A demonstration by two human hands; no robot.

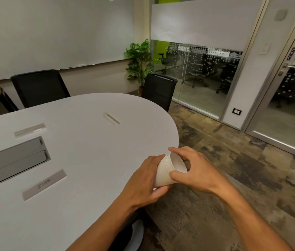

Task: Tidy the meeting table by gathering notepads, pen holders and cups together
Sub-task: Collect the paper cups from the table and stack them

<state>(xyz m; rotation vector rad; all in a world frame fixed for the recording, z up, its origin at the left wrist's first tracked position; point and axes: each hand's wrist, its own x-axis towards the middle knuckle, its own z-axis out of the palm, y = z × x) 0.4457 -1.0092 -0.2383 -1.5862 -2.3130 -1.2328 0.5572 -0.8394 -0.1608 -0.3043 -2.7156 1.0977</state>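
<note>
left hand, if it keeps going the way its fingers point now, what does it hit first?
The left hand already grips the white cup, fingers pointing right toward the right hand pinching the cup's rim. Pushed on, it would likely meet that hand first; depth is hard to judge.

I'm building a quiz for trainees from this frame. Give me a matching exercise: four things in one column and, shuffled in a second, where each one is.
Things:
1. white cup
2. potted plant
3. name strip with handwriting
4. door handle

Places:
A. far corner, beside the glass wall
B. flat on the table, near the grey cable hatch
C. far right of the view
D. held between the left hand and right hand

Pairs: 1-D, 2-A, 3-B, 4-C
</note>
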